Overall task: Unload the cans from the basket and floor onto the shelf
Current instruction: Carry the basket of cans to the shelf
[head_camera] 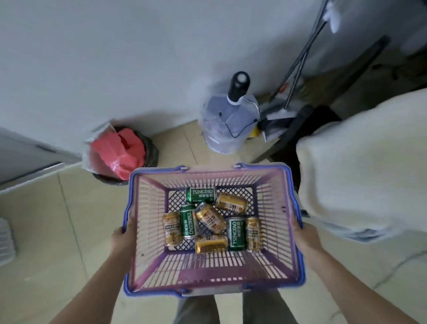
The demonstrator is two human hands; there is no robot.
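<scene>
I look straight down into a purple plastic basket (146, 212) with a blue rim, held in front of my legs. My left hand (123, 237) grips its left rim and my right hand (304, 233) grips its right rim. On the basket's floor lie several cans on their sides, mixed together: green ones such as the can at the back (201, 194) and gold ones such as the can at the front (211, 243). No shelf is in view.
The floor is beige tile. A black bin with a red bag (125, 152) stands by the white wall ahead left. A large water jug with a black-handled item (228, 125) stands ahead. Mop poles (300, 57) lean at the right. A cream cloth-covered object (367, 161) sits right of the basket.
</scene>
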